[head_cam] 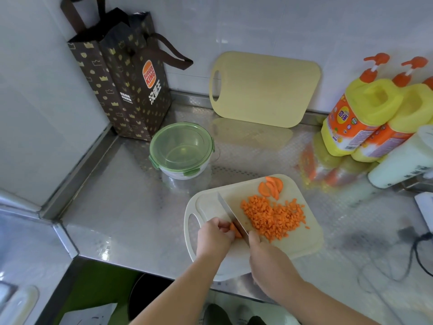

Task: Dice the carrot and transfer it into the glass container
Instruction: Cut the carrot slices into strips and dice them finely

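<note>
Shiny steel counter (131, 207). Pale cutting board (304, 245) at near edge. Glass container (181, 148) far left of board, green lid on. Diced pile (269, 219) on board's right; slices (269, 187) at far edge. Right hand (269, 261) wrapped round knife (230, 216). Left hand (214, 238) pinches small carrot bit (234, 229) against blade. Dicing looks nearly done. Next: cut slices, take lid off.
</note>
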### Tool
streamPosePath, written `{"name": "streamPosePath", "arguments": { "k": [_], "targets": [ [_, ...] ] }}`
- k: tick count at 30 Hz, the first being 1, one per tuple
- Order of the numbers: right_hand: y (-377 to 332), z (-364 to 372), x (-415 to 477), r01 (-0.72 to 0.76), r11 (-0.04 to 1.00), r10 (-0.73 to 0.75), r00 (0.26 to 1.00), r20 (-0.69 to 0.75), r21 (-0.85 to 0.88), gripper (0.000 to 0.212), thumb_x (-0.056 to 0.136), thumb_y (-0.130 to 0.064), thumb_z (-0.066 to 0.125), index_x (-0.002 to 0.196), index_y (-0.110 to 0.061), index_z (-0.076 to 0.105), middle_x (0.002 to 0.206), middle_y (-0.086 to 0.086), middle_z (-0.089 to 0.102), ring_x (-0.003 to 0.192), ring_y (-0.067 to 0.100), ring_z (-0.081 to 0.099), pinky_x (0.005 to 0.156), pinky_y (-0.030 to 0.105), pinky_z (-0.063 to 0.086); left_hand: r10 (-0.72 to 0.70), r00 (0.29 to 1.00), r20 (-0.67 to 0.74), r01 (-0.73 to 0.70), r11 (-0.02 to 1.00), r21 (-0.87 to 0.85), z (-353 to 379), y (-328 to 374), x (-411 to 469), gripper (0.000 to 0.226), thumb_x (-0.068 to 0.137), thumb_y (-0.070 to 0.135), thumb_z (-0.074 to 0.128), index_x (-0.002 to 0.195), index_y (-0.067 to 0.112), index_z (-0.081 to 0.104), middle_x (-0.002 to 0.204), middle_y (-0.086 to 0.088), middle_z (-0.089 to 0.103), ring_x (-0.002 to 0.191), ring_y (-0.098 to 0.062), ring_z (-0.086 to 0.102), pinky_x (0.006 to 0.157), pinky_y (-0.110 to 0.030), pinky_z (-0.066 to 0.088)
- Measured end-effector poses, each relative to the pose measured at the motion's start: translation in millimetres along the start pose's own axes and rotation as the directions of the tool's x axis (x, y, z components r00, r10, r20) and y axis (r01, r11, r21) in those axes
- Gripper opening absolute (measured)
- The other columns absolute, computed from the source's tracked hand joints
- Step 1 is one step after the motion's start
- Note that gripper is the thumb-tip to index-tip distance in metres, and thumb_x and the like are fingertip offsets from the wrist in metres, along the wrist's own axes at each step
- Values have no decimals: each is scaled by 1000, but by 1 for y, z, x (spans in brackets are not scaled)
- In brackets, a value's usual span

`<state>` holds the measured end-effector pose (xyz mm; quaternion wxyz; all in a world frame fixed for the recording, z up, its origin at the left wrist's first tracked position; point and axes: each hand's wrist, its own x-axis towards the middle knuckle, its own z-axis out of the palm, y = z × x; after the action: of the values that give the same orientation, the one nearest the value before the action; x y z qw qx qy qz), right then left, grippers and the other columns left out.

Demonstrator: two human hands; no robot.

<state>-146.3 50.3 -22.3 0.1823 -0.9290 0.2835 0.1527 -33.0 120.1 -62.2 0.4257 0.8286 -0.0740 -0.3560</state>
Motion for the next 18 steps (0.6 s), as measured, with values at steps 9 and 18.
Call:
{"name": "streamPosePath", "arguments": {
  "k": [9,18],
  "targets": [
    [1,-19,-13,55,995,-51,997,-54,86,47,94,-1,35,139,-11,27,110,5,56,82,21,52,57,25,34,21,1000,6,-21,1000,14,2,-2,-3,9,81,18,64,87,25,64,84,9,70,85,-8,64,65,-18,46],
    [-3,-8,-19,34,999,-35,999,-9,-21,45,91,-1,38,134,-11,30,113,5,56,92,24,62,59,29,36,35,999,-37,-34,999,18,3,-4,-3,8,82,17,65,86,24,64,84,10,69,83,-7,63,61,-12,42]
  ]
}}
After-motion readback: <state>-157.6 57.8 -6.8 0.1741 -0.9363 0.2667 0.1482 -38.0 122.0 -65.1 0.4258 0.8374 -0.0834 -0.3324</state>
